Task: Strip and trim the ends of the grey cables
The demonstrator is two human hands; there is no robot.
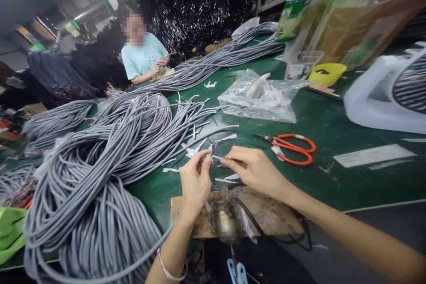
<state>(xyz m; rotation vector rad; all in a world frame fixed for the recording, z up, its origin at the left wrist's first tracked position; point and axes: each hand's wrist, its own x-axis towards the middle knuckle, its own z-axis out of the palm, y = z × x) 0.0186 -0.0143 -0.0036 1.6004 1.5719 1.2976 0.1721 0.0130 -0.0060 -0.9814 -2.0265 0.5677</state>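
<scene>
My left hand (195, 180) pinches the stripped end of a grey cable (146, 253) that runs under my wrist down to the left; thin coloured wires (214, 147) stick up from its tip. My right hand (254, 169) is closed in a pinch on those same wire ends, fingertips almost touching the left hand. Both hands hover just above a worn wooden block (266, 217) holding a small solder pot (226, 224) at the table's near edge.
Big heaps of grey cables (109, 155) cover the left of the green table (333, 128). Orange scissors (293, 146), a clear plastic bag (262, 97), a yellow bowl (328, 73) and a white fan (389, 93) lie to the right. A person in a light blue shirt (143, 60) works opposite.
</scene>
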